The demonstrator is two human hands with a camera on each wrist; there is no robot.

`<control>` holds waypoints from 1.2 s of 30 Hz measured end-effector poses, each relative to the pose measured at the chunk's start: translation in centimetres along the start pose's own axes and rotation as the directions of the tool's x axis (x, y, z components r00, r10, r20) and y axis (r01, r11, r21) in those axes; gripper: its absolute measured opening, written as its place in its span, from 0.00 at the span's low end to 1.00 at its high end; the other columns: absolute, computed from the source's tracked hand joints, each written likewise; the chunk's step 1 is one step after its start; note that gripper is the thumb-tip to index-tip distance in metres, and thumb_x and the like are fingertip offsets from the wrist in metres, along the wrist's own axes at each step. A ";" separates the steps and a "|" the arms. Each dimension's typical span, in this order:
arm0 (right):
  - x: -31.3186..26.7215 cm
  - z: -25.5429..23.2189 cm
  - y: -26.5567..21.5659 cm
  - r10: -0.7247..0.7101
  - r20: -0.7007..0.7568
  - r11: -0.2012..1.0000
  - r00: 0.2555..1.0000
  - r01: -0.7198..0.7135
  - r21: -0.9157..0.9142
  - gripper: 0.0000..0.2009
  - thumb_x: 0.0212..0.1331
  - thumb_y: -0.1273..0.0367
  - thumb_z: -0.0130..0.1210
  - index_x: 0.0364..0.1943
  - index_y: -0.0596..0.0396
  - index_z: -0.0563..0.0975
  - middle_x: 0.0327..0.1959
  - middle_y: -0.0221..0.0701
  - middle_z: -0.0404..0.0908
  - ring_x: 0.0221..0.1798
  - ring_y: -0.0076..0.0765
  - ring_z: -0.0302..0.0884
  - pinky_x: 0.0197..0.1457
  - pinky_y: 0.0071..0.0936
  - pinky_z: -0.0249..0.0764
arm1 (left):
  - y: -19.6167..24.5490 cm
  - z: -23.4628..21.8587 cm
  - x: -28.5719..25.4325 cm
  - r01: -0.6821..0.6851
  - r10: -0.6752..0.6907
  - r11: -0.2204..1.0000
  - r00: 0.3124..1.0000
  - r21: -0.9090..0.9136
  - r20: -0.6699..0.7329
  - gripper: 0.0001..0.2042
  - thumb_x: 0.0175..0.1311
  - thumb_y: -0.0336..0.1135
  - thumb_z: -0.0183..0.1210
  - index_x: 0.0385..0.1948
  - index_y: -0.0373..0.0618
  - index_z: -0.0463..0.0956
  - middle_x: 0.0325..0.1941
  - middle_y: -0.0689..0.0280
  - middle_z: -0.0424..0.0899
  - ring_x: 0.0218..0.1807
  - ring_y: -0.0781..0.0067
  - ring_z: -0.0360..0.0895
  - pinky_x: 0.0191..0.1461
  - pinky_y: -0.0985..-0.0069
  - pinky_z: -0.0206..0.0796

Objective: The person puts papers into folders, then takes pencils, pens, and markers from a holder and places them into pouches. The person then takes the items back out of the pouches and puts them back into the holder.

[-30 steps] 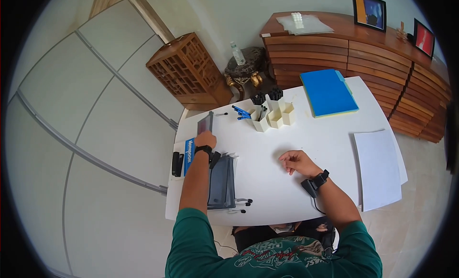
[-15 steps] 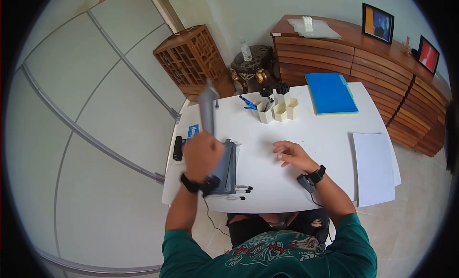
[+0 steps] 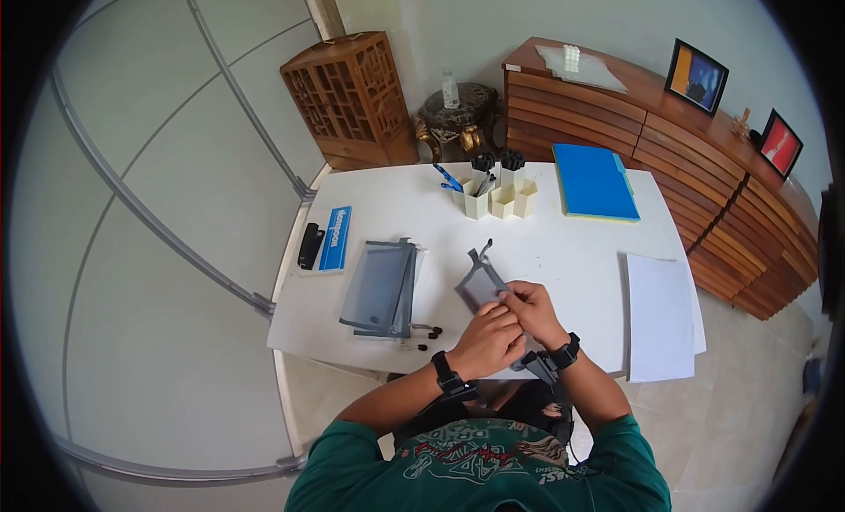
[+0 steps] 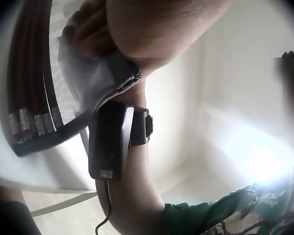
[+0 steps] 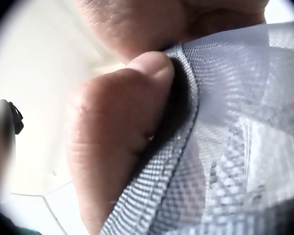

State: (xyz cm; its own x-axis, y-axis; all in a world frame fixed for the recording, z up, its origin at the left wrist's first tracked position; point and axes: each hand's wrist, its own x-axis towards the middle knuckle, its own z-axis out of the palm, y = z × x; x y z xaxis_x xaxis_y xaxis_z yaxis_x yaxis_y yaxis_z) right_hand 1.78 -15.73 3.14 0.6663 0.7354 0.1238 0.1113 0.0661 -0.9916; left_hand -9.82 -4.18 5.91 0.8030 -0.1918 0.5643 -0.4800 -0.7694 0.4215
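Note:
Both hands hold a translucent grey-edged mesh pouch [image 3: 480, 285] above the front middle of the table. My left hand [image 3: 482, 343] grips its lower side; my right hand [image 3: 535, 314] pinches its right edge, close beside the left. Dark sticks with silvery ends [image 4: 39, 122] show at the pouch in the left wrist view. The right wrist view has fingers [image 5: 108, 127] against the woven edge of the pouch [image 5: 225, 122]. Several similar pouches [image 3: 378, 287] lie stacked to the left, with dark-tipped zip pulls at their lower right.
A blue-and-white box [image 3: 335, 239] and a black stapler [image 3: 310, 246] lie at the table's left. Hexagonal holders [image 3: 502, 201] with pens stand at the back, beside a blue folder [image 3: 595, 182]. White paper sheets [image 3: 658, 318] lie at the right edge.
My left hand has lifted the pouch from the far left and brought it right and nearer. My right hand, earlier holding nothing, now pinches it.

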 end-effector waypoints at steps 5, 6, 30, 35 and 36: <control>-2.0 -2.5 -0.9 0.064 0.009 0.987 0.998 -0.065 0.148 0.08 0.70 0.69 0.58 0.39 0.61 0.83 0.27 0.23 0.82 0.30 0.14 0.74 0.33 0.18 0.71 | -0.9 -1.0 2.0 0.231 -0.268 0.964 0.815 -0.136 -0.513 0.14 0.58 0.28 0.64 0.45 0.39 0.77 0.44 0.57 0.81 0.53 0.51 0.75 0.64 0.60 0.63; -2.4 -2.9 -0.3 0.005 0.041 0.997 0.999 -0.008 0.081 0.08 0.70 0.70 0.57 0.40 0.61 0.83 0.27 0.24 0.82 0.30 0.15 0.75 0.34 0.18 0.72 | -1.7 -1.4 2.4 0.270 -0.288 0.956 0.796 -0.114 -0.533 0.15 0.59 0.29 0.64 0.48 0.39 0.76 0.46 0.56 0.81 0.54 0.52 0.75 0.64 0.61 0.63; -1.8 -1.1 -2.2 -0.054 -0.161 0.964 0.985 0.094 0.248 0.15 0.59 0.81 0.63 0.51 0.61 0.82 0.41 0.32 0.87 0.43 0.24 0.82 0.47 0.21 0.80 | -3.0 1.1 -0.8 0.370 -0.601 0.606 0.793 -0.704 -0.102 0.04 0.66 0.26 0.64 0.36 0.35 0.79 0.28 0.72 0.81 0.30 0.87 0.73 0.34 0.84 0.65; -2.4 -0.4 -2.4 -0.058 -0.214 0.976 0.975 0.101 0.192 0.13 0.59 0.82 0.63 0.48 0.63 0.83 0.38 0.33 0.87 0.39 0.24 0.82 0.42 0.21 0.80 | -2.7 0.9 -0.6 0.346 -0.603 0.677 0.766 -0.649 -0.221 0.04 0.66 0.26 0.64 0.34 0.36 0.79 0.26 0.72 0.79 0.30 0.87 0.72 0.35 0.83 0.65; -2.6 -0.3 -2.4 -0.064 -0.250 0.975 0.966 0.115 0.193 0.12 0.59 0.83 0.63 0.47 0.64 0.83 0.37 0.32 0.86 0.38 0.23 0.82 0.41 0.20 0.80 | -2.6 0.9 -0.6 0.347 -0.605 0.676 0.765 -0.650 -0.221 0.04 0.66 0.26 0.64 0.34 0.36 0.79 0.26 0.72 0.79 0.30 0.87 0.72 0.35 0.83 0.65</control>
State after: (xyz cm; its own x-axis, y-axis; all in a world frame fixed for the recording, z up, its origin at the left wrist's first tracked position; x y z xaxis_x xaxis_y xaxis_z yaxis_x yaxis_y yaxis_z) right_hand 0.01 -17.95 5.23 0.8207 0.5379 0.1927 0.0426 0.2787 -0.9594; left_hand -8.76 -2.65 3.82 0.8266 0.4536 0.3332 -0.2754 -0.1905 0.9423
